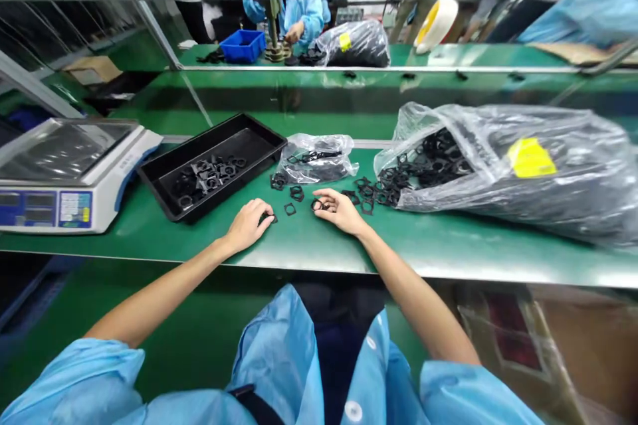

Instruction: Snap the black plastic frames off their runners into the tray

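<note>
Head view: left hand [246,226] low on a green workbench [448,259], fingers curled narrow over a small black rubber frame [272,218], grip unclear. Right hand [339,210], fingertips pinched narrow around a black rubber ring [317,206]. Loose frames [297,193] strewn between the hands and the bags: likely risk of a stray piece mixed into the wrong pile, or of a slip over the near bench edge after a careless sweep of the wrist. Close by, a black tray [249,121], small clear bag [314,158], big clear bag [498,172] spilling frames, and a digital scale [64,179] in the way of any wide reach leftward. Above, in a mirror [299,96], a co-worker's hand [294,32] and blue bin [242,46].
</note>
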### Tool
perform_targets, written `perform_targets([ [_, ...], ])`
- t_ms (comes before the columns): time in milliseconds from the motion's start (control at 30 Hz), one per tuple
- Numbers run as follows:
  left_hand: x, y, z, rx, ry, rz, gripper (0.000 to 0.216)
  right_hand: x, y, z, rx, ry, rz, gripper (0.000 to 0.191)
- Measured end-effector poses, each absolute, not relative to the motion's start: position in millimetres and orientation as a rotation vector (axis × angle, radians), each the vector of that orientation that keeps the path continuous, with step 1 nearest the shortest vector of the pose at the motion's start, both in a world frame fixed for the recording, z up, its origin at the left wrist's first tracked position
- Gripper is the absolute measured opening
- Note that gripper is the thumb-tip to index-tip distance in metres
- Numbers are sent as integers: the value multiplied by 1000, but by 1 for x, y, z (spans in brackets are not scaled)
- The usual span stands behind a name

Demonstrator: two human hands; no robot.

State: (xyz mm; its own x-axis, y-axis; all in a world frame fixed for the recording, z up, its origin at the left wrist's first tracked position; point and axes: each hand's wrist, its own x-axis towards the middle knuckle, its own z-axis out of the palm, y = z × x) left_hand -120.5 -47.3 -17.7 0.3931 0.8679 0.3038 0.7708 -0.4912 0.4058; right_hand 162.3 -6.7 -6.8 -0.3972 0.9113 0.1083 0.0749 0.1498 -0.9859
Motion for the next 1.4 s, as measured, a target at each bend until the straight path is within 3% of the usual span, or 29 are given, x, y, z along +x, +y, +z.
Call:
perform_targets([
  [267,-126,-12,-4,2494,1070,371,3,163,-10,-1,-1142,-1509,1268,55],
  [400,-122,11,10,2448,810,250,8,161,-9,-1,-1198,-1479,1238,49],
  [600,-109,23,-4,2305,1033,913,12,157,-9,0,-1244,-1514,1228,33],
  [900,-111,23,-18,2209,1213,1329,25,163,-8,1,-1132,-1543,1225,22],
  [1033,-104,25,-16,2184,1247,1390,27,168,-7,3,-994,-1699,1200,40],
  [1167,-92,32,-18,2080,1242,1486,29,172,-1,-4,-1016,-1764,1121,24],
  [1400,-42,35,3,1806,1117,1555,35,174,0,-2,-1008,-1614,1354,45],
])
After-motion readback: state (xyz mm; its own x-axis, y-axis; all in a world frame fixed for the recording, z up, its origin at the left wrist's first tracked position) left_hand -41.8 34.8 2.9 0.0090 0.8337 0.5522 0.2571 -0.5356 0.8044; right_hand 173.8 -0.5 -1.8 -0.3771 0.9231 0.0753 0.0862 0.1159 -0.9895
